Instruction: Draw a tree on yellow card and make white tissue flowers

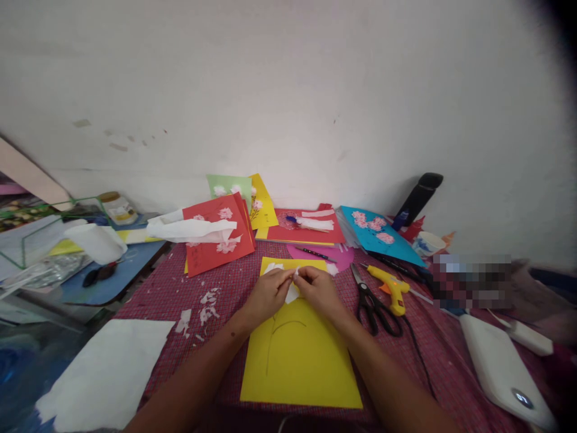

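Observation:
Both hands meet over the upper part of a yellow sheet of paper [306,355], which has thin dark curved lines drawn on it. My left hand [270,291] and my right hand [318,288] pinch a small piece of white tissue paper [292,293] between their fingertips. Part of that piece hangs below the fingers; the rest is hidden by them. More white paper bits [273,267] lie at the sheet's top edge, behind my left hand. Right of the sheet are black-handled scissors [372,300] and a yellow glue gun [392,287].
Red cards [220,255] with pink paper flowers stand back left, and a blue card [374,240] back right. A white sheet [108,367] lies front left near torn scraps [210,307]. A white power bank [505,367] sits at right. A black bottle [419,198] leans against the wall.

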Action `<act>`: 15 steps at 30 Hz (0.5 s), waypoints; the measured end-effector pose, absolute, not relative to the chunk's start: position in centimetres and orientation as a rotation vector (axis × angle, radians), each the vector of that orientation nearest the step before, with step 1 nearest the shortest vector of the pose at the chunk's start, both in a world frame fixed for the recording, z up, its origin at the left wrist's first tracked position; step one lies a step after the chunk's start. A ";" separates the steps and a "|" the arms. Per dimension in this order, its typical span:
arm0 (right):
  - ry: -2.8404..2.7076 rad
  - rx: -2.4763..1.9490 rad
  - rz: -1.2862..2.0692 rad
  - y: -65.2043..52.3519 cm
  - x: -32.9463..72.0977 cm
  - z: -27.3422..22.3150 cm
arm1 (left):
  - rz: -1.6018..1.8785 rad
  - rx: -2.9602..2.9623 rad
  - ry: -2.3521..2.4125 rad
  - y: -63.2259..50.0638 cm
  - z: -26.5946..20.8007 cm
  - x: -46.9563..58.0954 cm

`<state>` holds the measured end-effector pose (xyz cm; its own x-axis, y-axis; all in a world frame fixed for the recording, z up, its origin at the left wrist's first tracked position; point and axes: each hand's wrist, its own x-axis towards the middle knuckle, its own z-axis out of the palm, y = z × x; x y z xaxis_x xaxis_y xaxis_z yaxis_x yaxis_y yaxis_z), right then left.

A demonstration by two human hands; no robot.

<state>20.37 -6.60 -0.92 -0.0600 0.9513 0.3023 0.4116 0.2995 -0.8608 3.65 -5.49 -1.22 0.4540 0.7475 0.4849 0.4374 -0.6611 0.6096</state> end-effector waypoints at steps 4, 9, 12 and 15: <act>-1.648 -1.242 0.755 -6.6 20.4 -1.0 | 1.076 2.291 1.027 -5.4 -1.4 3.6; -1.655 -1.233 0.777 -6.5 20.5 -1.1 | 1.088 2.274 1.038 -5.2 -1.9 3.6; -1.664 -1.225 0.786 -6.4 20.5 -1.3 | 1.084 2.269 1.050 -5.1 -1.9 3.5; -1.673 -1.239 0.777 -6.4 20.5 -1.3 | 1.067 2.276 1.053 -5.1 -1.8 3.5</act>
<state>20.51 -6.41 -1.28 -0.1072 0.9523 0.2859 0.3960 0.3046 -0.8662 3.53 -5.11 -1.79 0.4207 0.7760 0.4700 0.4592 -0.6289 0.6274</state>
